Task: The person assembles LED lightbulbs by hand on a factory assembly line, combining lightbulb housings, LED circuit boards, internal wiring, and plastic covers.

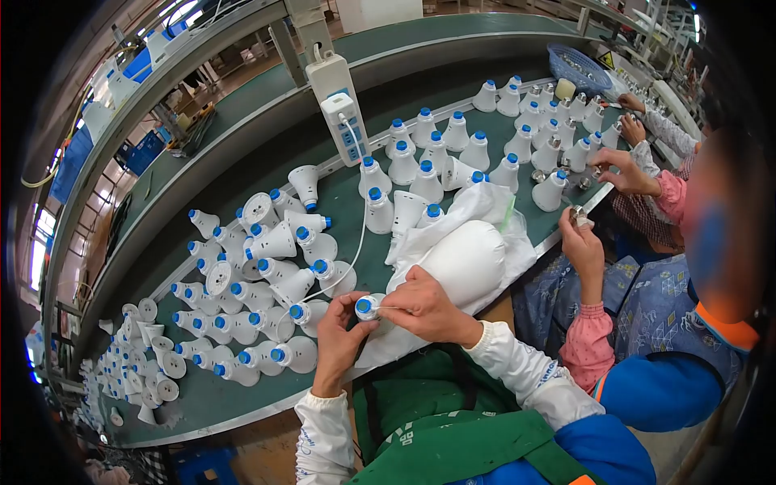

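My left hand [338, 339] is closed around a white bulb housing [366, 308] with a blue neck, its neck end turned up toward me. Beside it, my right hand [432, 309] pinches a thin pale wire [390, 307] at the housing's neck. The fingertips hide part of that wire. Just beyond my hands lies a rounded white bundle [469, 259] in thin white wrapping. Several more blue-necked white housings [295, 354] lie on their sides to the left of my left hand, on the green work surface [356, 242].
Upright housings [426, 182] stand beyond the bundle. A white power strip [335, 101] with a plugged-in cable rises at the back rail. At right, a co-worker's hands [584, 242] handle small metal parts. A blue basket [578, 69] sits far right.
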The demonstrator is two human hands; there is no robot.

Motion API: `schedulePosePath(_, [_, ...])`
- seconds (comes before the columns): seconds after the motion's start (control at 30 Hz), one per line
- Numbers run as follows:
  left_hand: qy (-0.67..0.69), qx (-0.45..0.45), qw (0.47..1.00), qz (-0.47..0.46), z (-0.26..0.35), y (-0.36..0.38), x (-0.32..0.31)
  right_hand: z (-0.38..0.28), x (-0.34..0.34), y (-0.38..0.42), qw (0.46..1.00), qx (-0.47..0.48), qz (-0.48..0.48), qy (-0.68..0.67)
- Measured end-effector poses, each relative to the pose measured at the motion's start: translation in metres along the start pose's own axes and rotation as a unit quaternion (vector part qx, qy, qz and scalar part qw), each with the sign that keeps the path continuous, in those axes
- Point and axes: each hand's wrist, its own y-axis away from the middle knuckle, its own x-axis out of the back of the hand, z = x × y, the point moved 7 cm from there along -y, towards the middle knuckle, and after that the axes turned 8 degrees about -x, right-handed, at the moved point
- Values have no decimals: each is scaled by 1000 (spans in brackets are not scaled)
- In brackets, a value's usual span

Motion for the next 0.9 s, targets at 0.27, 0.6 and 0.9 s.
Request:
schedulePosePath(0.27, [-58, -29, 998, -20, 2, -2, -4, -2, 2, -1, 1000, 5, 16, -16])
schedulePosePath(0.6, [-58, -76, 995, 2, 16, -4, -10, 1, 2, 0, 1000, -1, 11, -17])
schedulePosePath(0.9, [16, -15, 999, -30, 3, -5, -8, 4, 2, 0, 999, -12, 21, -32])
